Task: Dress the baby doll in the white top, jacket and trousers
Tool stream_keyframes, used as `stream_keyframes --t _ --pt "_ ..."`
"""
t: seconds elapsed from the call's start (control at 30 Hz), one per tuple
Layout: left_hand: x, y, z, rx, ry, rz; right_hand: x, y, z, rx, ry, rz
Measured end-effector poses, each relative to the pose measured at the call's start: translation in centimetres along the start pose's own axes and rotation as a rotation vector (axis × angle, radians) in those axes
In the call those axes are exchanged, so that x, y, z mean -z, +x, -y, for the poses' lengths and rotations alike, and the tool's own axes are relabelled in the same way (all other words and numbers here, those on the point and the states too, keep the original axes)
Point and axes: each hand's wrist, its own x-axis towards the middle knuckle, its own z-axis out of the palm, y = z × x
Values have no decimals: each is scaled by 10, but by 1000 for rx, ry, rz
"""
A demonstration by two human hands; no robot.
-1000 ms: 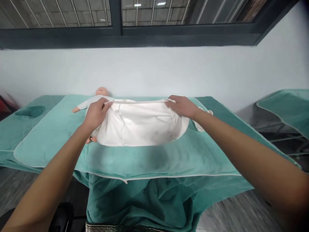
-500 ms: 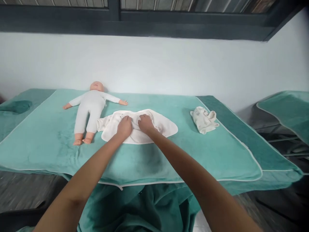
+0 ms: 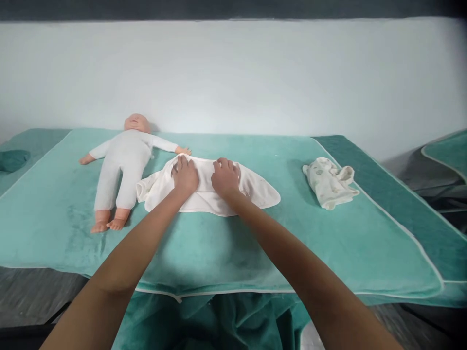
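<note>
A small white baby garment [image 3: 204, 197] is laid out on the green sheet, with a short sleeve sticking out on its left and a rounded end on its right. My left hand [image 3: 185, 176] rests on its left half, fingers apart on the cloth. Close beside it, my right hand [image 3: 225, 179] presses on the middle of the garment with its fingers laid forward. Neither hand visibly grips the fabric. To the left, a baby doll [image 3: 126, 155] in a white suit lies on its back, arms spread, one hand almost touching the garment's far edge.
On the right lies a crumpled white patterned baby garment [image 3: 328, 182]. A green sheet [image 3: 255, 257] with white piping covers the bed, over a darker green cover [image 3: 397, 214]. Behind stands a white wall [image 3: 233, 73]. Another green-covered surface [image 3: 450, 153] appears at the far right.
My fingers were curled in on the cloth and have since spread out flat on it. The garment's far edge looks smoother and straighter. The view has tilted down and come closer.
</note>
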Motion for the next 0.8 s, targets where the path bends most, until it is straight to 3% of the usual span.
stream_keyframes --t 0.1,0.27,0.43,0.5,0.6,0.7,0.8 --pt "-3 1 -5 -14 22 40 -3 0 2 43 -1 50" --pt "-1 8 -7 -2 55 102 -8 13 5 -103 -15 81" --pt "1 15 3 -69 125 9 -21 19 0 -55 -20 68" --pt "-3 16 9 -118 136 31 -27 17 -3 -60 13 73" --pt "-11 16 17 -136 96 137 -30 9 -2 -7 13 -63" --pt "-16 3 20 -229 54 1 -25 -7 5 249 -1 -183" --pt "-15 -27 30 -398 -26 -207 -18 -32 7 422 100 -155"
